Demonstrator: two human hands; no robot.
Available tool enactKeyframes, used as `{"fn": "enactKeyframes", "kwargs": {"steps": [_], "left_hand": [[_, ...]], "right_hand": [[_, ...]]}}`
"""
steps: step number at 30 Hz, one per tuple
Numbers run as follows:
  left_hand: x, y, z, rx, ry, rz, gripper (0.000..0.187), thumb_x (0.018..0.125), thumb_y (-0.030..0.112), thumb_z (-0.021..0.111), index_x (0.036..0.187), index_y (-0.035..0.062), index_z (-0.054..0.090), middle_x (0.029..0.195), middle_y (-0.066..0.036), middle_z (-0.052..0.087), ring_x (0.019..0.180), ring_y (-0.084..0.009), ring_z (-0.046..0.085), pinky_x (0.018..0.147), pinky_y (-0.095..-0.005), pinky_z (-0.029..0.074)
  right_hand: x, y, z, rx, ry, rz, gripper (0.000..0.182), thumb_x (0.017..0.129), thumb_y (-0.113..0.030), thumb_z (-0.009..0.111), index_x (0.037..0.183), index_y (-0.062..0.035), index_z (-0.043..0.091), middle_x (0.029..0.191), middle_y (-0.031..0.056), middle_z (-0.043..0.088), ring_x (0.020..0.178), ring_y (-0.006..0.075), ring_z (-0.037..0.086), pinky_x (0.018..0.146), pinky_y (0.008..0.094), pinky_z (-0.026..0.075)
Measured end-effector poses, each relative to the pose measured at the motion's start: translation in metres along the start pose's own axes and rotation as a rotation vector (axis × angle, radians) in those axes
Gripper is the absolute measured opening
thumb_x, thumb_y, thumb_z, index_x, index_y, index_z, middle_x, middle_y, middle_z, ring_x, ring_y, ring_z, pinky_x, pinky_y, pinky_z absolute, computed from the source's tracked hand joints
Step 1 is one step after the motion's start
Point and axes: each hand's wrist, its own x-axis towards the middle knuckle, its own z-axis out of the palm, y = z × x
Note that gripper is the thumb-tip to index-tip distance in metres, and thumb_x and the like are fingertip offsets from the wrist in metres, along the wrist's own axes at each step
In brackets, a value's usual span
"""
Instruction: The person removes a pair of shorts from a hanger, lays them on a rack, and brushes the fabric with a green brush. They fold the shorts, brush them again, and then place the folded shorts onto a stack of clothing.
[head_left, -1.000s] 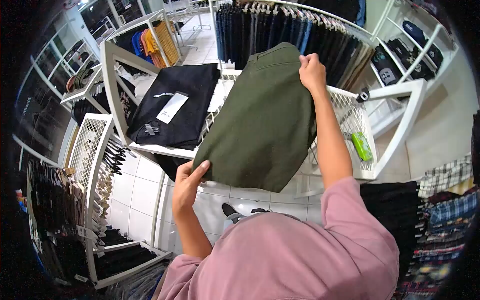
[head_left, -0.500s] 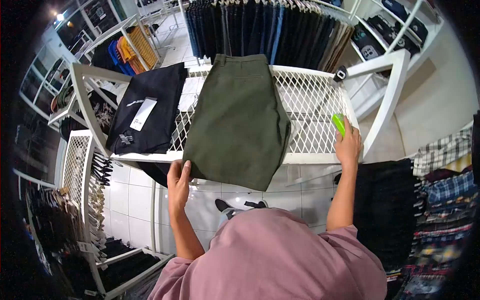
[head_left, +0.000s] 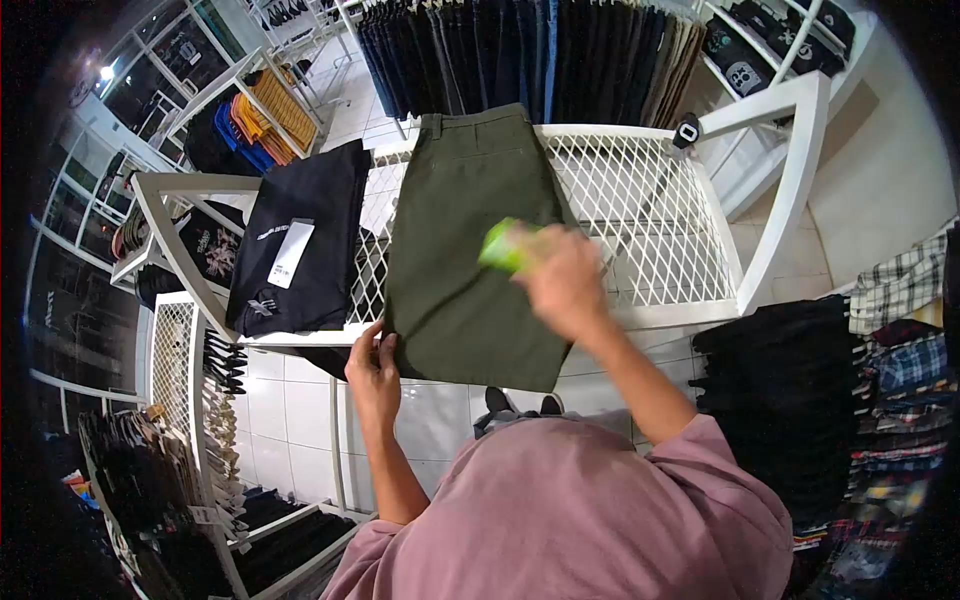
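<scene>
Olive green trousers or shorts (head_left: 470, 260), folded, lie across a white mesh rack (head_left: 640, 215), with the lower edge hanging past its front bar. My left hand (head_left: 374, 370) pinches the lower left corner of the olive garment between thumb and fingers. Closed around a bright green object (head_left: 506, 246), my right hand (head_left: 565, 280) is blurred over the right half of the garment. What the green object is cannot be made out. Left of the garment lies a folded black garment (head_left: 300, 240) with a white tag (head_left: 291, 253).
Behind the rack hangs a long row of dark trousers (head_left: 520, 60). A small black device (head_left: 686, 131) sits on the rack's back right corner. Plaid shirts (head_left: 900, 400) hang at the right, and a lower rack of clothes (head_left: 190, 420) stands at the left.
My right hand has moved left with the green object, from the bare mesh to over the olive garment. My left hand still grips the corner. The view has shifted slightly.
</scene>
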Motion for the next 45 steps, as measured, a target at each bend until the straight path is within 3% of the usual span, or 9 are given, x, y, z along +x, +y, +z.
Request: {"fn": "enactKeyframes", "kwargs": {"steps": [3,11,14,18,23,30,35,41,45], "left_hand": [[0.000,-0.006,-0.002,-0.006,0.004,0.071,0.028,0.096,0.013,0.070,0.122,0.0012,0.069,0.087,-0.016,0.067,0.073,-0.0208,0.059,0.068,-0.0357,0.048],[0.006,-0.004,-0.011,0.065,-0.137,0.138,0.046,0.094,0.026,0.075,0.134,0.0095,0.061,0.063,-0.016,0.061,0.052,-0.0316,0.058,0.052,-0.0414,0.043],[0.007,-0.009,-0.011,0.099,-0.121,0.181,0.045,0.093,0.028,0.076,0.132,0.0109,0.062,0.060,-0.013,0.061,0.049,-0.0322,0.058,0.049,-0.0418,0.041],[0.010,-0.010,-0.017,0.103,-0.124,0.169,0.050,0.092,0.030,0.077,0.134,0.0115,0.059,0.057,-0.010,0.060,0.047,-0.0302,0.058,0.048,-0.0417,0.040],[0.011,-0.013,-0.014,0.020,-0.160,0.110,0.049,0.090,0.027,0.079,0.126,0.0072,0.052,0.054,-0.008,0.055,0.044,-0.0278,0.050,0.048,-0.0414,0.035],[0.009,-0.019,-0.007,-0.023,-0.103,0.162,0.034,0.090,0.026,0.080,0.100,0.0062,0.055,0.056,-0.008,0.055,0.045,-0.0256,0.049,0.047,-0.0383,0.036],[0.009,-0.012,-0.012,-0.029,-0.096,0.167,0.032,0.089,0.027,0.080,0.093,0.0058,0.057,0.056,-0.008,0.058,0.045,-0.0243,0.052,0.047,-0.0365,0.038],[0.008,-0.011,-0.014,-0.002,-0.117,0.104,0.032,0.089,0.031,0.080,0.090,0.0064,0.059,0.053,-0.007,0.055,0.043,-0.0231,0.049,0.047,-0.0371,0.037],[0.011,-0.013,-0.015,0.016,-0.155,0.091,0.031,0.087,0.023,0.083,0.091,0.0023,0.059,0.061,-0.012,0.064,0.048,-0.0189,0.055,0.049,-0.0313,0.039]], "right_hand": [[0.022,0.071,-0.005,-0.378,0.080,0.459,0.053,0.096,-0.028,0.066,0.144,-0.0115,0.053,0.120,0.0218,0.059,0.112,0.0377,0.056,0.097,0.0530,0.038],[0.031,-0.066,0.022,0.048,-0.143,-0.473,0.062,0.088,-0.036,0.075,0.145,-0.0191,0.058,0.113,0.0149,0.061,0.099,0.0317,0.060,0.088,0.0438,0.043],[0.095,-0.001,0.023,-0.417,-0.266,-0.128,0.043,0.093,-0.031,0.069,0.133,-0.0176,0.065,0.106,0.0181,0.064,0.104,0.0316,0.061,0.089,0.0469,0.042],[0.136,0.089,0.035,-0.337,0.190,0.217,0.055,0.094,-0.027,0.069,0.146,-0.0178,0.054,0.107,0.0217,0.063,0.100,0.0381,0.064,0.082,0.0506,0.050],[0.113,-0.036,0.052,-0.049,-0.034,-0.549,0.057,0.097,-0.038,0.064,0.150,-0.0221,0.051,0.108,0.0173,0.062,0.097,0.0326,0.061,0.089,0.0482,0.043],[0.224,0.097,0.075,-0.419,0.221,0.249,0.053,0.097,-0.032,0.064,0.148,-0.0274,0.053,0.113,0.0170,0.061,0.106,0.0375,0.059,0.090,0.0534,0.044],[0.203,0.027,0.073,-0.200,0.033,-0.368,0.058,0.096,-0.035,0.066,0.151,-0.0305,0.051,0.116,0.0154,0.062,0.110,0.0324,0.059,0.092,0.0462,0.042],[0.252,0.132,0.087,-0.521,0.106,0.294,0.048,0.097,-0.032,0.064,0.144,-0.0246,0.057,0.111,0.0172,0.061,0.104,0.0349,0.057,0.088,0.0498,0.042],[0.219,0.065,0.078,-0.254,0.103,-0.135,0.050,0.097,-0.036,0.064,0.145,-0.0278,0.056,0.110,0.0166,0.061,0.103,0.0344,0.058,0.089,0.0496,0.042]]}}
